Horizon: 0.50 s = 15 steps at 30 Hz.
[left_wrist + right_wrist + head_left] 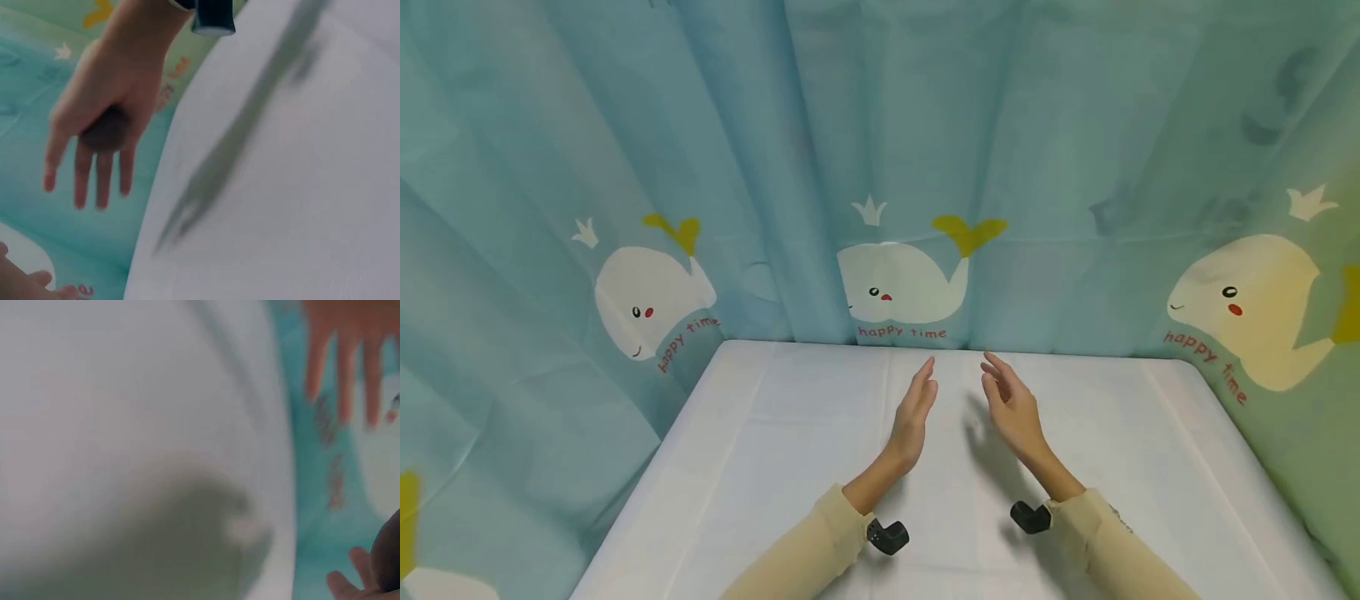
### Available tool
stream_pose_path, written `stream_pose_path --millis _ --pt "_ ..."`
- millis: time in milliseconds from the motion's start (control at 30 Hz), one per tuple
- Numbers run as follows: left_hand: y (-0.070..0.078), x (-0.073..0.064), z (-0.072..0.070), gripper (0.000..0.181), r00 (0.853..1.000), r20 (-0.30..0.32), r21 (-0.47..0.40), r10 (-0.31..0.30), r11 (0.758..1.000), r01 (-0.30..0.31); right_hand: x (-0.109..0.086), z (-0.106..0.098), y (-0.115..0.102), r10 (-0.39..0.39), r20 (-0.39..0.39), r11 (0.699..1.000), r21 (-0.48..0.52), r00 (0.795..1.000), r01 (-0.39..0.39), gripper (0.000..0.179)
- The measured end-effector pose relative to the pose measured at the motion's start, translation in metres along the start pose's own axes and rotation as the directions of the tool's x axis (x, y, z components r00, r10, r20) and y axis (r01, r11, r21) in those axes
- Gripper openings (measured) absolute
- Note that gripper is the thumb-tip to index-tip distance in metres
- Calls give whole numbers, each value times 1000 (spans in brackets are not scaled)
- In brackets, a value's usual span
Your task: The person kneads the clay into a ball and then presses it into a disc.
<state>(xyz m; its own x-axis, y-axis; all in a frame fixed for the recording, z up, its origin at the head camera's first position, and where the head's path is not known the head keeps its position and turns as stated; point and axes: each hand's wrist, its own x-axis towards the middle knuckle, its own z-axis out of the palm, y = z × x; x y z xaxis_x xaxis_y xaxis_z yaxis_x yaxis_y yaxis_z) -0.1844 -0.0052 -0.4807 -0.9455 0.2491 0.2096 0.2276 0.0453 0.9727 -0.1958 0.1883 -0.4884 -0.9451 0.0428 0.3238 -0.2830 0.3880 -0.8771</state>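
In the head view my left hand [913, 412] and right hand [1015, 408] hover over the white table, palms facing inward, a gap between them. Held out straight, the left hand's fingers [345, 375] have nothing between them in the right wrist view. A dark round ball-like thing [106, 129] shows in front of the right palm in the left wrist view, with the fingers there extended beyond it. The right wrist view catches part of this dark thing [389, 553] beside the right fingertips [340, 584]. The head view does not show it; whether it touches the palm I cannot tell.
A white-covered table [790, 450] with rounded far corners lies below. Blue-green curtains [895, 100] with whale prints hang behind and at both sides. Small black cameras [887, 537] sit at the cuffs of both sleeves.
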Motion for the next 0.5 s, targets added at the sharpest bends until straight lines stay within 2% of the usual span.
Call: stream_pose_path --millis 100,200,433,500 --pt "-4 0 -8 59 1000 -4 37 2 999 -2 9 -12 19 -102 -21 982 -161 995 97 42" --pt "-8 -1 -15 59 1000 -10 69 -1 998 1 16 -24 34 -143 -15 957 -258 990 135 42" --pt "-16 -3 -29 58 998 -57 125 -34 991 41 24 -43 61 -53 104 920 -383 993 89 45" --pt "-18 -4 -32 57 997 -68 144 -31 989 40 24 -48 68 -24 126 897 -434 992 77 45"
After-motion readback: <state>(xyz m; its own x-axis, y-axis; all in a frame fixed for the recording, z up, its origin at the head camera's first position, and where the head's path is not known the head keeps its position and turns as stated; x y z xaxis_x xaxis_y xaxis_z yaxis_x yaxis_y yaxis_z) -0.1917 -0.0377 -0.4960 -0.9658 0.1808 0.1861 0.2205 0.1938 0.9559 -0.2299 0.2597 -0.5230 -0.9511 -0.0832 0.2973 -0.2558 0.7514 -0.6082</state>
